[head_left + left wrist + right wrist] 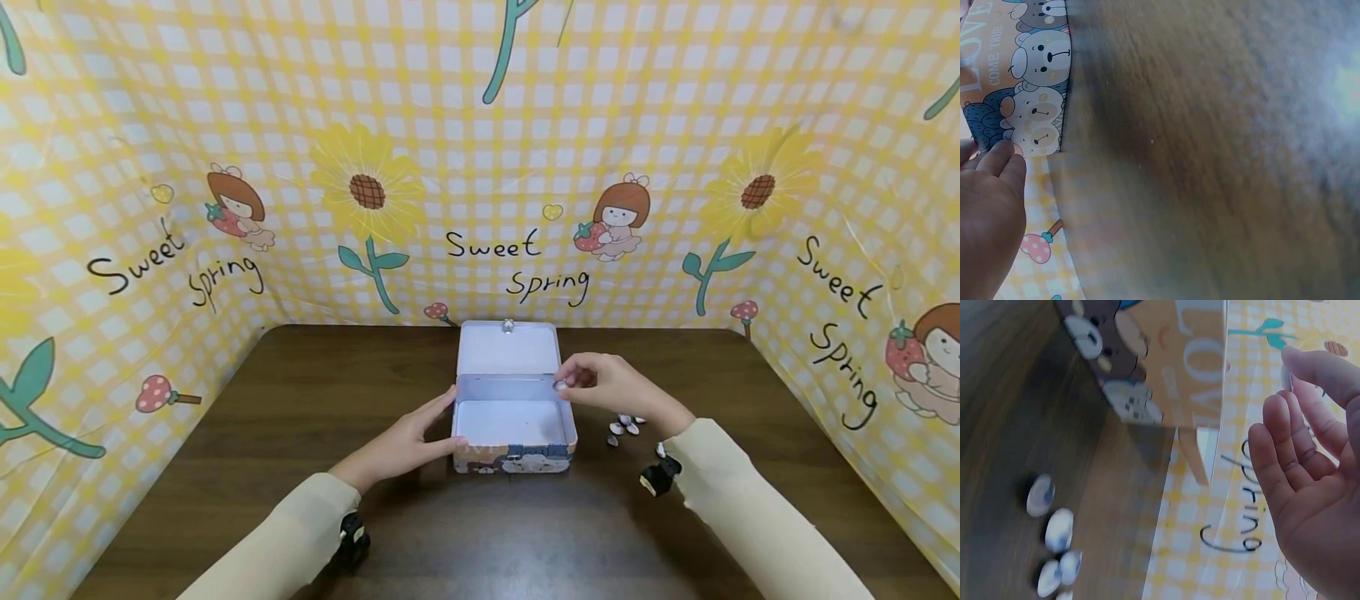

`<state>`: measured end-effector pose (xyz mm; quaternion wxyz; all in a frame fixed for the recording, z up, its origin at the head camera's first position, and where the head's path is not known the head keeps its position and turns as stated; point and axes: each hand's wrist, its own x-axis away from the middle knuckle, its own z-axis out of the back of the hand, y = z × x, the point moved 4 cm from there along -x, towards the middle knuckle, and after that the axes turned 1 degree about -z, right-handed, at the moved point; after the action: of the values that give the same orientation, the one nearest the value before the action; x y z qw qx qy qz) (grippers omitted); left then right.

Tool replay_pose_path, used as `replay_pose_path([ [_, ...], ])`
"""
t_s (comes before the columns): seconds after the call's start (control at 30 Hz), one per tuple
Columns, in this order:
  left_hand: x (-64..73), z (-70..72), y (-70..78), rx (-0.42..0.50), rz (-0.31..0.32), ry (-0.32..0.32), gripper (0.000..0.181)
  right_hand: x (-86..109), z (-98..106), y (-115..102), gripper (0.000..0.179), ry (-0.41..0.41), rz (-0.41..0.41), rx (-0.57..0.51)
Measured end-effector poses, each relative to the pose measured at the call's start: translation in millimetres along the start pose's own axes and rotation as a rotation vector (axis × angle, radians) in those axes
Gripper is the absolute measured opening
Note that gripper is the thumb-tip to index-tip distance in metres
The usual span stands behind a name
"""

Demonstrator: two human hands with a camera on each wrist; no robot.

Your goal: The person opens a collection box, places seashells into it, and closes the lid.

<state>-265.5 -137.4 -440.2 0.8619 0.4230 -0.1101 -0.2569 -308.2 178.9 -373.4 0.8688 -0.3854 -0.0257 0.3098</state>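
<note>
A hinged tin box (513,460) with cartoon bears on its walls stands on the table, its white-lined lid (507,350) raised at the back. My left hand (401,446) rests against the box's left side, fingers fairly straight and the thumb by the front left corner. In the left wrist view its fingertips touch the printed wall (1038,59). Above the box's right edge, my right hand (611,385) pinches a small white seashell (1286,378) between thumb and index finger. Several similar shells (615,428) lie on the table to the right of the box.
The dark wooden table (337,367) is backed and flanked by a yellow checked cloth (480,167) with flowers and lettering. Black wrist cameras sit on the left cuff (354,537) and right cuff (660,475), above the tabletop.
</note>
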Motion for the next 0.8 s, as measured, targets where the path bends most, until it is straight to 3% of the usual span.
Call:
replay_pose_path([
  [0.4, -1.6, 0.7, -0.1, 0.007, -0.009, 0.007, 0.091, -21.4, -24.2, -18.5, 0.014, -0.026, 0.027, -0.023],
  [0.8, -0.5, 1.3, 0.6, 0.007, -0.009, 0.023, 0.088, -41.7, -57.5, -32.2, 0.016, -0.060, 0.107, -0.043],
])
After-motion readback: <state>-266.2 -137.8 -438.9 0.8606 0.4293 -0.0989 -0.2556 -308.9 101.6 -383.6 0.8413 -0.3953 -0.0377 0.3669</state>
